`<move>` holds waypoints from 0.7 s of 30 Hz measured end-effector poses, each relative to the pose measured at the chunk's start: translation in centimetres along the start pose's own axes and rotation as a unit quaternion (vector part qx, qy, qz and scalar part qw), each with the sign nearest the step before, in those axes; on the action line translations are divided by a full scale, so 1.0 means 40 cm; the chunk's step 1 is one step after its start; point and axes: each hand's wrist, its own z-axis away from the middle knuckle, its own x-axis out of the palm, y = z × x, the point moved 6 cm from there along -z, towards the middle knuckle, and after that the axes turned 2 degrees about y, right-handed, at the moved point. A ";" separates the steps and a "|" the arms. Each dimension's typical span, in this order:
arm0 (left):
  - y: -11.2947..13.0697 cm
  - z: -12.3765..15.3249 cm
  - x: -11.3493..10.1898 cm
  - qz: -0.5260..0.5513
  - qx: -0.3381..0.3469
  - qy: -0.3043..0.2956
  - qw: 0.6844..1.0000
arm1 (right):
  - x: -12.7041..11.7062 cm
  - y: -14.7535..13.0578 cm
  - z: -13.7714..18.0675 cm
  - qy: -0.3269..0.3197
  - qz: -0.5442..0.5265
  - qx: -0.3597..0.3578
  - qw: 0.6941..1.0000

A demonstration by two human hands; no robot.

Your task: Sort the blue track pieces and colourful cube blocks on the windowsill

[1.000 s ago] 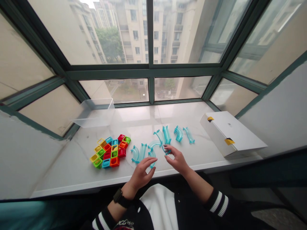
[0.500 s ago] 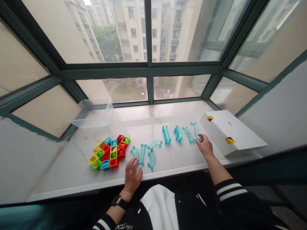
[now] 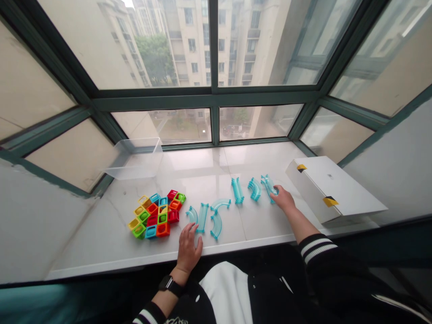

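Observation:
My left hand [image 3: 189,246] lies flat on the white sill with fingers spread, just below a group of clear blue curved track pieces [image 3: 209,215]; a dark watch is on that wrist. My right hand [image 3: 282,198] reaches out to the right and rests on the rightmost blue track pieces [image 3: 268,184], its fingers curled over them. Two more blue track pieces [image 3: 245,190] lie between the two groups. A cluster of coloured square blocks [image 3: 155,213] in red, orange, yellow, green and blue sits left of my left hand.
A clear plastic bin [image 3: 137,157] stands at the back left by the window. A white flat box [image 3: 332,188] with yellow-and-black tape lies at the right end of the sill [image 3: 101,243]. Window frames surround the sill on three sides.
My right hand carried a blue track piece from the middle to the right end and set it beside the others. My left hand dropped flat onto the sill.

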 end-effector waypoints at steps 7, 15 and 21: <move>0.000 0.000 0.005 0.003 0.003 -0.012 1.000 | 0.021 0.009 -0.003 -0.025 0.007 0.003 1.000; -0.005 0.003 0.008 0.007 -0.002 -0.014 1.000 | 0.034 0.017 0.004 -0.025 -0.003 -0.011 1.000; 0.004 -0.003 0.000 -0.003 0.000 -0.011 1.000 | 0.045 0.026 0.013 -0.004 -0.006 -0.034 0.999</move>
